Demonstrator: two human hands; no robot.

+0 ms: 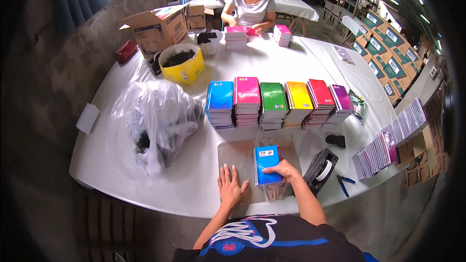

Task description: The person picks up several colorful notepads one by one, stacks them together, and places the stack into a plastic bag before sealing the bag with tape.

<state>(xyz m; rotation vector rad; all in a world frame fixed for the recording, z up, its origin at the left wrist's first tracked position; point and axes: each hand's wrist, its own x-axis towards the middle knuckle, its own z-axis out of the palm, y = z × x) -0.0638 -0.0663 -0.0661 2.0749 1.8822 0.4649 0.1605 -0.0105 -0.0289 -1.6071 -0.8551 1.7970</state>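
A blue spiral notebook with a white label lies on a brownish flat board, over a clear plastic sleeve. My right hand is closed on the notebook's right side, its thumb on top of the cover and the other fingers mostly hidden. To the left of the notebook, my left hand rests flat on the board with its fingers apart, holding nothing. A black tape dispenser with a white roll stands just right of my right hand.
Beyond the board stand stacks of coloured notebooks. A large clear plastic bag and a yellow tub are at left. Blue-handled cutters and piled notebooks lie at right. Across the table sits another person.
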